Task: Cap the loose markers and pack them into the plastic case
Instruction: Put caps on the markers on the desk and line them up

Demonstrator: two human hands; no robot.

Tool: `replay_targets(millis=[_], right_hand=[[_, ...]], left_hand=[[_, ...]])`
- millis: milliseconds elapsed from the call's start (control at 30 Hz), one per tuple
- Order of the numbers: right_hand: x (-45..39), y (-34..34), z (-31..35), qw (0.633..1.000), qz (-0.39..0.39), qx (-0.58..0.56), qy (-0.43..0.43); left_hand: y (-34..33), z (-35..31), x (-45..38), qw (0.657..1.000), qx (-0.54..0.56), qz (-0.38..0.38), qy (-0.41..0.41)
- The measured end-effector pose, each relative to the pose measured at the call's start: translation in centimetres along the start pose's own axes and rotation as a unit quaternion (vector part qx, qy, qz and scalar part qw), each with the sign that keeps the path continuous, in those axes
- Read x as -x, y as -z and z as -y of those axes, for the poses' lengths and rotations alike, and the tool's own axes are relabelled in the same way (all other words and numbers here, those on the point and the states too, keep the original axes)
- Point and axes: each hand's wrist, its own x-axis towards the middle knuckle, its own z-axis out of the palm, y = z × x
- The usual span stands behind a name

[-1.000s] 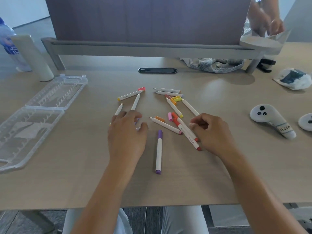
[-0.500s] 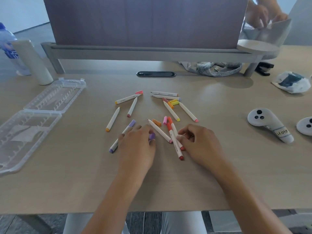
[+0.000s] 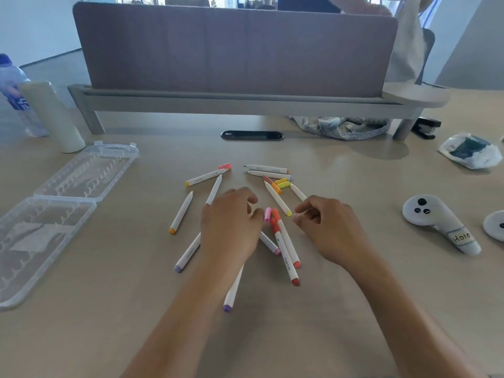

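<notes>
Several white markers with coloured ends lie scattered mid-table. My left hand (image 3: pixel 229 227) hovers over them with its fingers curled beside a loose pink cap (image 3: pixel 267 214). A purple marker (image 3: pixel 231 294) runs out from under its palm; I cannot tell whether the hand grips it. My right hand (image 3: pixel 327 230) is curled, thumb and forefinger together next to the yellow end of a marker (image 3: pixel 278 199), with nothing visible in it. Two red-orange markers (image 3: pixel 285 246) lie between my hands. The clear plastic case (image 3: pixel 54 214) lies open and empty at the left.
Loose yellow caps (image 3: pixel 282 183) lie among the far markers. A white controller (image 3: pixel 436 222) rests at the right and a wrapped packet (image 3: pixel 469 151) behind it. A white cylinder (image 3: pixel 51 115) and a water bottle (image 3: pixel 13 88) stand back left. A desk divider (image 3: pixel 234 50) crosses the back, with another person's hands behind it.
Both hands have moved forward over the marker pile. The purple marker's lower end now shows below my left wrist. The view has tilted up.
</notes>
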Motion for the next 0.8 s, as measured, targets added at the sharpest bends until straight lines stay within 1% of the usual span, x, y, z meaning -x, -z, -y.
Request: replay_targets(millis=[100, 233, 500, 667, 800], right_hand=[[-2.3, 0.6, 0.0, 1.0, -0.009, 0.019, 0.005], [-6.5, 0.7, -0.1, 0.998, -0.018, 0.049, 0.02], [-14.2, -1.5, -0.8, 0.996, 0.009, 0.075, 0.057], [-16.0, -2.2, -0.9, 0.996, 0.01, 0.067, 0.052], [-16.7, -2.8, -0.4, 0.997, 0.01, 0.06, 0.056]], left_hand=[[-1.1, -0.8, -3.0, 1.0, -0.011, -0.005, -0.019], [-2.7, -0.7, -7.3, 0.997, -0.062, 0.033, -0.036], [-5.6, 0.6, -13.3, 0.986, -0.128, 0.079, -0.077], [-6.6, 1.0, -15.0, 0.983, -0.124, 0.099, -0.094], [-7.0, 1.2, -15.7, 0.985, -0.084, 0.108, -0.103]])
